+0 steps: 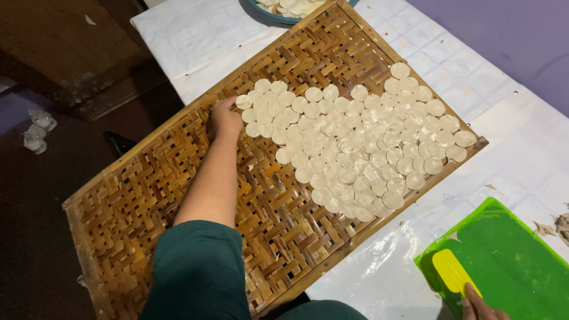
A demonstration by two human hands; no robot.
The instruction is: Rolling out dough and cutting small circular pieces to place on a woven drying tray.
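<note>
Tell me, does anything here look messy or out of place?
A little. Torn scraps lie loose on the white table cover beside the green tray, and small flakes cling to the bare weave of the woven bamboo tray. The pale round discs overlap unevenly.

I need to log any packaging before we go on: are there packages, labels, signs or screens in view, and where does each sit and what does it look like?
No labels, signs or screens show.
Closest to packaging: two crumpled clear plastic cups or wrappers, on the dark floor at far left; what they are cannot be told.
Open containers only: a blue bowl of pale discs at the top edge; a green tray at lower right.
</note>
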